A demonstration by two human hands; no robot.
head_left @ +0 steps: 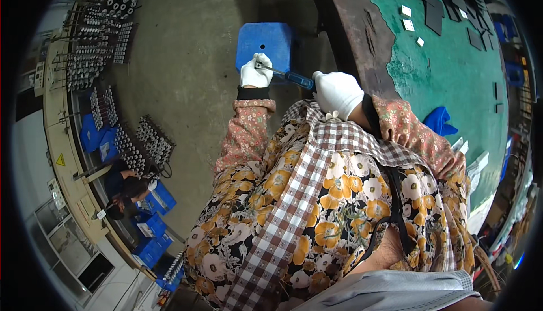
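Observation:
In a white glove, my left hand (255,73) is closed with its fingertips pinched on a small metal part (258,65), mostly hidden by the fingers. My right hand (339,93), gloved too, grips the end of a blue-handled tool (300,80) with a thin metal shaft. That shaft points left and its tip reaches the part at my left fingers; whether it sits inside the part I cannot tell. Beneath and beyond my left hand stands a blue plastic stool (263,35) with a hole in its top.
To the right is a green-topped workbench (452,90) with a worn dark edge, dark flat plates (434,14), small white blocks (406,10) and a blue cloth (440,121). On the left, racks of metal parts (90,68), blue bins (151,249) and a bending person (127,186).

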